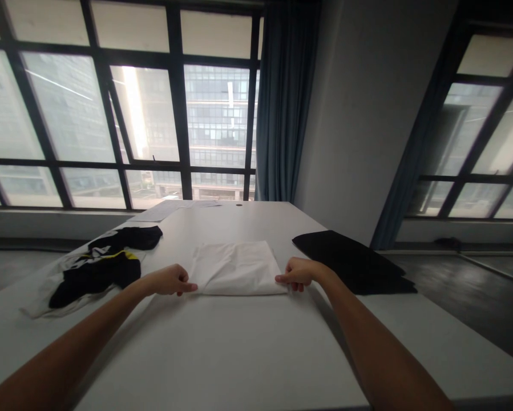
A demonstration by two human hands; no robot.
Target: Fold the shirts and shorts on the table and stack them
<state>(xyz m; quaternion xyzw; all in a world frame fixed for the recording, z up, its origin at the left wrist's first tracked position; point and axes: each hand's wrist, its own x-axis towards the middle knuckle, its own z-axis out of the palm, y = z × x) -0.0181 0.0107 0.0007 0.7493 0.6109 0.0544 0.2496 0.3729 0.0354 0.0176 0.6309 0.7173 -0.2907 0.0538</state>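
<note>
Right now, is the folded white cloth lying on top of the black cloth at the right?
No, the white cloth lies on bare table between both hands, apart from the black cloth farther right.

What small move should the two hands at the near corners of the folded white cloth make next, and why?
Probably lift the near edge and fold it away toward the far edge. The left hand and right hand each pinch a near corner of the folded white cloth, which lies flat on the white table.
</note>
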